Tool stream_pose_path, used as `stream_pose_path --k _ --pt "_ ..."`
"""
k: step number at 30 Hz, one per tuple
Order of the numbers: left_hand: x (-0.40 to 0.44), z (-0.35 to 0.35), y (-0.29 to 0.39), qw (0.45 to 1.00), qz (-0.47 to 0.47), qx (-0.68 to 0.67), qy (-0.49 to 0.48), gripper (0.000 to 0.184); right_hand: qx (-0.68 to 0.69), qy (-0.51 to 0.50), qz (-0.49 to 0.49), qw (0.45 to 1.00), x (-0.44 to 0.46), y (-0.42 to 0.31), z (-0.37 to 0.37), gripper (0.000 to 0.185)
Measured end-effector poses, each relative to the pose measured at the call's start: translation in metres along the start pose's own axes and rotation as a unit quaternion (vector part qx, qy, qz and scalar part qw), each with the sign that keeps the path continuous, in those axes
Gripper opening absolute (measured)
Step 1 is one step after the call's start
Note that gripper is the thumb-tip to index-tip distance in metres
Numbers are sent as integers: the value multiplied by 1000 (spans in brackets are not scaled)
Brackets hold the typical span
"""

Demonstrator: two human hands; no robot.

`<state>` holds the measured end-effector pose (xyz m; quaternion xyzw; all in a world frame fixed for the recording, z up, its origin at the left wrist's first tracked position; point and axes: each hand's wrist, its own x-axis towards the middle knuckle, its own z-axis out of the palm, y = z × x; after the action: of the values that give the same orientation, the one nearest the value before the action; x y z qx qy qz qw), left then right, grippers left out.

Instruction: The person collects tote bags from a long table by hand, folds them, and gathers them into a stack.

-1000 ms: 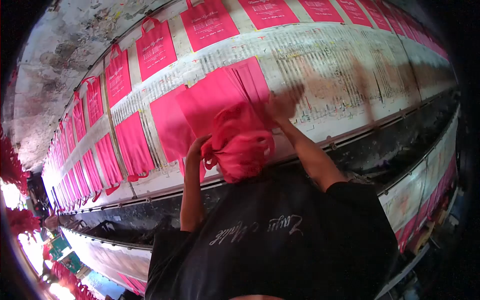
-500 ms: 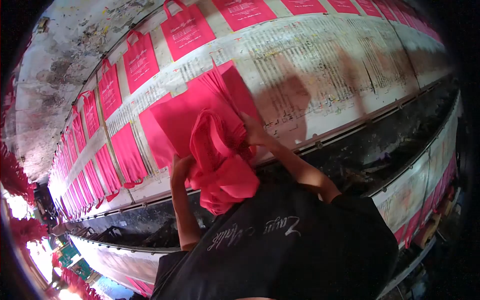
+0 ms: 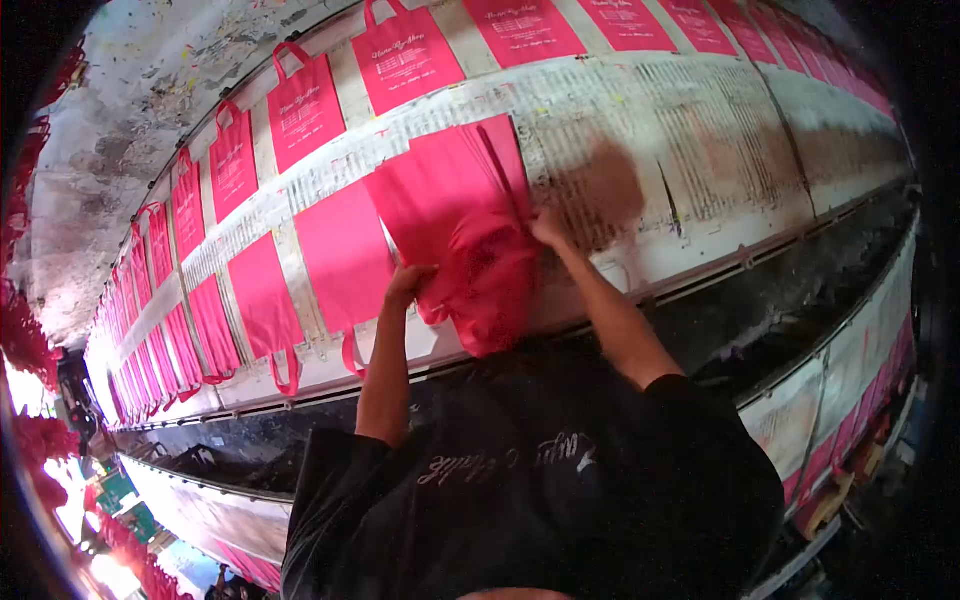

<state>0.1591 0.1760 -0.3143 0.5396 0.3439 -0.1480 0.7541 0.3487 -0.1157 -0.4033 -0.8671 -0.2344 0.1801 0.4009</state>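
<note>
A thick bundle of pink tote bags [image 3: 440,185] is between my two hands, its flat bottoms fanned out over the long table and its handles bunched toward my body. My left hand [image 3: 408,284] is closed on the bundle's left edge. On the right, my right hand [image 3: 547,228] pinches the edges of the stacked bags. Just left of the bundle, a single plain pink bag [image 3: 345,250] lies flat on the table, its handle at the near edge. Another plain bag [image 3: 265,295] lies beside it, handle also toward me.
The long, ink-stained table [image 3: 640,130] curves across the view. Along its far side lies a row of pink bags with white print [image 3: 405,55]. A dark trough [image 3: 720,310] runs between this table and a second table [image 3: 830,370] behind me.
The bundle has moved right and away from the bag on its left, which now lies flat and uncovered. Both hands have shifted right with the bundle, and its hanging handles have swung.
</note>
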Motion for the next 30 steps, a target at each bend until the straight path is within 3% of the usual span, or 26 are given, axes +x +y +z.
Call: stream_pose_path --k 1,2,4,5,6,8,9,10,14,17,19,23,26,28,30 --pt "-4 2 -4 999 -14 -28 -4 31 -81 63 -48 994 -1 -4 -2 27" --pt "-3 -1 -14 998 -29 -57 -7 35 -230 180 -145 945 -1 -7 0 26" --pt "-7 -3 -25 998 -3 -54 27 35 -218 261 -123 932 -3 -12 6 28" --pt "-15 0 -23 998 -11 -33 51 33 -95 185 3 978 -18 -44 -13 29" --pt "-25 2 -23 997 -21 -11 74 31 33 83 69 994 -17 -51 -27 29" --pt "-36 9 -23 994 -18 -19 106 24 242 -80 264 930 -13 -60 -52 31" --pt "-41 13 -24 992 -16 -22 124 17 74 36 165 983 -21 -52 -30 30" --pt "-43 12 -26 991 -17 -25 128 17 -96 154 57 982 -26 -43 -12 30" --pt "-47 16 -23 989 -22 -45 136 18 -143 133 82 977 -21 -27 -2 30" --pt "-59 31 -10 989 -9 -64 134 20 -56 120 100 986 -21 -40 -16 32" --pt "-64 31 -7 989 -1 -61 132 22 -33 81 206 975 -20 -55 -23 36" --pt "-60 24 -14 991 -29 -24 125 30 31 106 179 978 -25 -44 -17 41" --pt "-83 50 15 986 -38 -6 165 32 -13 144 204 968 -24 -51 -19 42" --pt "-82 52 16 979 -52 17 198 33 11 54 297 953 -26 -85 -44 42" --pt "-61 33 -13 985 -27 -10 169 35 -13 48 296 954 -20 -76 -40 42"
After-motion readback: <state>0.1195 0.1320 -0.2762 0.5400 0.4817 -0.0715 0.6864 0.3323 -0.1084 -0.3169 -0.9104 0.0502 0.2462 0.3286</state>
